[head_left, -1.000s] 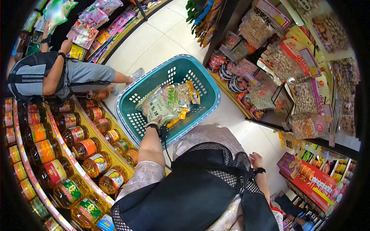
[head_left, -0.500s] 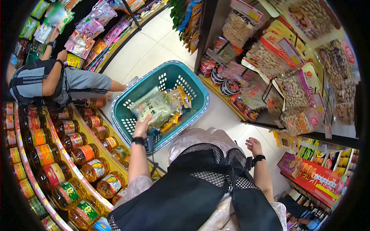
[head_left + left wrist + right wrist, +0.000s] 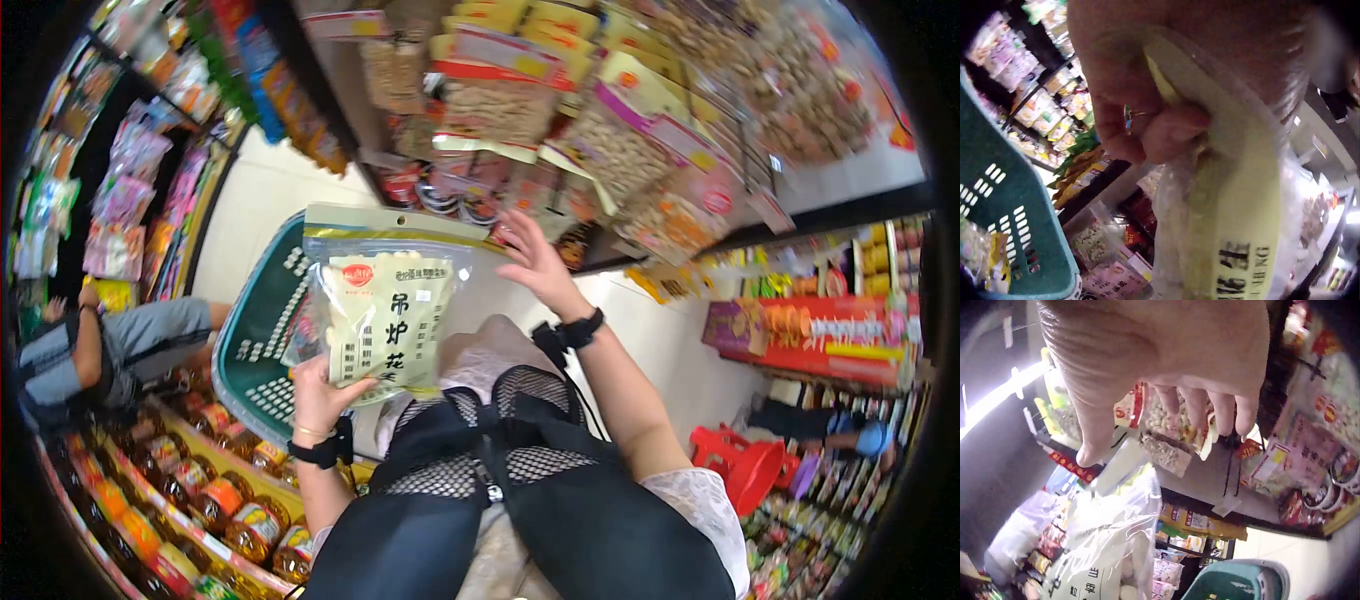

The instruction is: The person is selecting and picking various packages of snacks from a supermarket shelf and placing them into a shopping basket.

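My left hand (image 3: 316, 405) pinches a pale green bag of peanuts (image 3: 390, 300) by its lower left corner, thumb on the front. The bag stands in front of my body, with its printed face and clear window toward me. In the left wrist view, thumb and fingers press the folded edge of the bag (image 3: 1241, 200). My right hand (image 3: 545, 270) is raised to the right of the bag's top, fingers spread and holding nothing. The right wrist view shows that hand (image 3: 1166, 356) above the bag (image 3: 1100, 550). Behind the bag is a teal shopping basket (image 3: 245, 365), partly hidden.
Hanging nut packs (image 3: 500, 105) fill the rack ahead and to the right. Oil bottles (image 3: 225, 500) line the shelf at lower left. Another person (image 3: 130, 340) is at the left edge. A red plastic item (image 3: 735, 465) stands at the right. Yellow packs (image 3: 999, 259) lie in the basket.
My left hand has lifted the peanut bag out of the basket toward me. My right hand has come up from my side toward the bag. The view has turned right, toward the nut rack.
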`<action>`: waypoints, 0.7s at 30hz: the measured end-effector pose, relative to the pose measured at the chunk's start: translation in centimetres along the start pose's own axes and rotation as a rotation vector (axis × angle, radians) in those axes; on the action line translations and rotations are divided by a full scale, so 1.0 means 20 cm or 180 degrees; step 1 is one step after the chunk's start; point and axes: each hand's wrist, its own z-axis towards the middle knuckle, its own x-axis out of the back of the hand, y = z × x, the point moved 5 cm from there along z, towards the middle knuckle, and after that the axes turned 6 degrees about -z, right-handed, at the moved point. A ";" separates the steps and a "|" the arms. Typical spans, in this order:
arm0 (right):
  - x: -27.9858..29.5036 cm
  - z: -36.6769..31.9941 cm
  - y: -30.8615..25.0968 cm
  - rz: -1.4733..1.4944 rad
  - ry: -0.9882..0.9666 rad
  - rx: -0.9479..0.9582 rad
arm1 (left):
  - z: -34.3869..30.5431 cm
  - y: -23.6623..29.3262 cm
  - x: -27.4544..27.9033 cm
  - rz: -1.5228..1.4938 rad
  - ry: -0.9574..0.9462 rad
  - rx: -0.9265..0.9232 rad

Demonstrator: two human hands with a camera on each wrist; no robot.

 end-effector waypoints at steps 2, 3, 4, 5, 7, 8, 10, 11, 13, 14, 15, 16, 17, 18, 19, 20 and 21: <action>0.01 0.04 -0.09 -0.0680 0.0207 0.0328 | 0.07 0.15 -0.02 0.0733 0.0029 -0.0522; 0.04 0.03 -0.13 -0.1343 0.0326 0.0667 | 0.11 0.22 -0.05 0.1144 -0.0078 -0.0802; 0.06 0.02 -0.10 -0.1345 0.0348 0.0649 | 0.15 0.25 -0.07 0.1138 -0.0103 -0.0814; 0.08 0.01 -0.03 -0.1134 0.0138 0.0310 | 0.18 0.29 -0.12 0.1222 -0.0324 -0.1005; 0.09 -0.03 0.03 -0.1057 -0.0029 -0.0062 | 0.21 0.28 -0.21 0.1469 -0.0677 -0.1290; 0.11 -0.07 0.07 -0.1059 -0.0048 -0.0087 | 0.21 0.27 -0.25 0.1451 -0.0686 -0.1265; 0.17 -0.15 0.22 -0.0964 -0.0105 -0.0511 | 0.23 0.26 -0.34 0.1353 -0.0794 -0.1444; 0.19 -0.20 0.25 -0.0776 0.0050 -0.0470 | 0.24 0.23 -0.38 0.1366 -0.0881 -0.1380; 0.26 -0.30 0.32 -0.0733 0.0307 -0.0586 | 0.27 0.14 -0.50 0.1337 -0.0866 -0.1194; 0.28 -0.35 0.34 -0.0808 0.0427 -0.0632 | 0.29 0.09 -0.54 0.1326 -0.0844 -0.1033; 0.30 -0.39 0.34 -0.0869 0.0500 -0.0616 | 0.30 0.06 -0.57 0.1216 -0.1067 -0.0977; 0.32 -0.41 0.34 -0.0938 0.0597 -0.0585 | 0.30 0.00 -0.62 0.1203 -0.1060 -0.0964; 0.34 -0.43 0.34 -0.0949 0.0581 -0.0590 | 0.30 -0.08 -0.70 0.1007 -0.1267 -0.0958; 0.35 -0.45 0.34 -0.1210 0.0422 -0.0565 | 0.29 -0.14 -0.78 0.0810 -0.1472 -0.0952; 0.35 -0.45 0.34 -0.1458 0.0284 -0.0533 | 0.29 -0.21 -0.84 0.0786 -0.1788 -0.0862; 0.34 -0.44 0.32 -0.1457 0.0289 -0.0532 | 0.29 -0.22 -0.87 0.0788 -0.1790 -0.0867; 0.33 -0.43 0.30 -0.1595 0.0217 -0.0578 | 0.28 -0.24 -0.91 0.0903 -0.1802 -0.0809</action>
